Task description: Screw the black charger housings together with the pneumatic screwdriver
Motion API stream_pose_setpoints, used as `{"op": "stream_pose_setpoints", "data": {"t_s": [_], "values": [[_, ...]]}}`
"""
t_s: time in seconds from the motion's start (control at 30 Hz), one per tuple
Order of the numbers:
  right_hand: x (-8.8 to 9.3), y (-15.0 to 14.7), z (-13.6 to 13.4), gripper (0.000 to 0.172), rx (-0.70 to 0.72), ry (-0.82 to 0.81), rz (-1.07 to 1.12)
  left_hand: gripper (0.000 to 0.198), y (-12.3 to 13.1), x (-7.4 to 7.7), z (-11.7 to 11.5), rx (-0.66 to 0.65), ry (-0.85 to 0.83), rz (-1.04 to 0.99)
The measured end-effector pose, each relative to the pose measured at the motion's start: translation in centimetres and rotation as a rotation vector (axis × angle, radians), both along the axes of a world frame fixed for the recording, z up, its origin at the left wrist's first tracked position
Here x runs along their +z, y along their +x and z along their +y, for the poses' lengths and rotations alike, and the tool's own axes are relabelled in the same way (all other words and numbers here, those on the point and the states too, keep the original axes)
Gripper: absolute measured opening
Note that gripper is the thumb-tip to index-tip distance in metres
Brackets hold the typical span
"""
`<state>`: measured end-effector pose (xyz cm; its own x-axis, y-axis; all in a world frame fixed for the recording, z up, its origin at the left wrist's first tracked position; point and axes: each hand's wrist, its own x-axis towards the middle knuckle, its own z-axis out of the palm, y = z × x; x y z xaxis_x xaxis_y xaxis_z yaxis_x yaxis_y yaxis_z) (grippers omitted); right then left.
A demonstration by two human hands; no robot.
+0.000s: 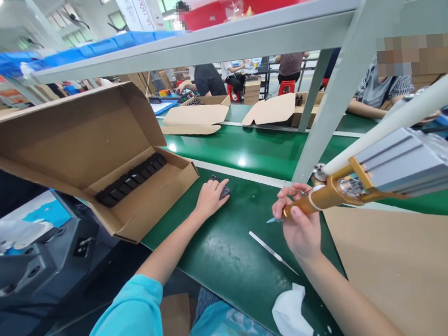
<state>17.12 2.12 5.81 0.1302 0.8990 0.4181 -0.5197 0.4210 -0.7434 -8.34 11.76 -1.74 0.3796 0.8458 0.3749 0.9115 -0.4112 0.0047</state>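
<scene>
My left hand [210, 198] is on the green table beside the open carton, its fingers closed over a small black part [224, 191]. The fingers cover much of that part, so its full shape is hidden. My right hand [299, 216] grips a gold-coloured, pen-like tool [322, 198] with a pale blue tapered tip [274, 220] pointing left. A ribbed grey metal body [411, 160] lies behind the tool, at its rear end. Below the tip, a thin flat file-like strip [273, 252] rests on the table, apart from both hands.
The open cardboard box [157, 203] holds a row of black parts [131, 180]. Crumpled white paper [291, 314] lies near the front edge. Flat cardboard [403, 268] covers the right side. A slanted metal post [330, 99] and overhead shelf [200, 49] stand ahead; people sit beyond.
</scene>
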Motion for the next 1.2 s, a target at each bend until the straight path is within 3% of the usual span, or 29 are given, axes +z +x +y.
{"op": "stream_pose_setpoints", "data": {"t_s": [0.13, 0.3, 0.4, 0.47, 0.53, 0.6, 0.7, 0.77, 0.87, 0.93, 1.0, 1.07, 1.13, 1.2], "values": [[-0.1, -0.1, 0.1, 0.034, -0.016, -0.005, 0.002, 0.048, -0.2, -0.4, 0.8, 0.116, 0.079, -0.134], [-0.4, -0.4, 0.4, 0.033, -0.015, 0.035, 0.031, 0.053, -2.6, -0.8, 3.8, 0.108, -0.020, -0.287], [-0.5, -0.4, 0.5, 0.033, -0.016, 0.047, 0.024, 0.063, -3.7, -0.1, 5.8, 0.179, -0.054, -0.272], [-0.5, -0.4, 0.5, 0.033, -0.010, 0.040, 0.019, 0.070, -3.1, 0.9, 6.5, 0.235, -0.010, -0.236], [-0.5, -0.3, 0.4, 0.032, 0.004, 0.036, 0.022, 0.073, -0.9, 1.9, 6.9, 0.210, 0.092, -0.236], [-0.6, -0.2, 0.3, 0.032, 0.017, 0.037, 0.029, 0.071, 2.9, 2.4, 7.6, 0.045, 0.123, -0.303], [-0.6, -0.1, 0.2, 0.033, 0.028, 0.030, 0.039, 0.079, 10.5, 1.8, 9.7, -0.310, -0.120, -0.483], [-0.6, 0.0, 0.1, 0.033, 0.028, 0.022, 0.034, 0.095, 15.5, 0.7, 11.7, -0.436, -0.332, -0.602], [-0.4, 0.0, 0.0, 0.033, 0.015, 0.015, 0.010, 0.111, 21.1, -1.0, 14.2, -0.496, -0.530, -0.727], [-0.3, 0.1, -0.1, 0.033, 0.000, 0.015, -0.008, 0.112, 23.0, -1.5, 15.2, -0.435, -0.600, -0.756], [-0.1, 0.2, -0.2, 0.033, -0.013, 0.017, -0.022, 0.108, 23.2, -1.2, 15.6, -0.360, -0.624, -0.760], [0.0, 0.3, -0.2, 0.034, -0.016, 0.019, -0.026, 0.105, 21.5, 0.1, 14.8, -0.338, -0.614, -0.748], [0.1, 0.4, -0.1, 0.034, -0.009, 0.019, -0.021, 0.106, 18.3, 2.3, 12.6, -0.402, -0.582, -0.707], [0.1, 0.4, 0.0, 0.034, 0.000, 0.022, -0.017, 0.103, 14.2, 4.8, 8.7, -0.498, -0.553, -0.640]]}}
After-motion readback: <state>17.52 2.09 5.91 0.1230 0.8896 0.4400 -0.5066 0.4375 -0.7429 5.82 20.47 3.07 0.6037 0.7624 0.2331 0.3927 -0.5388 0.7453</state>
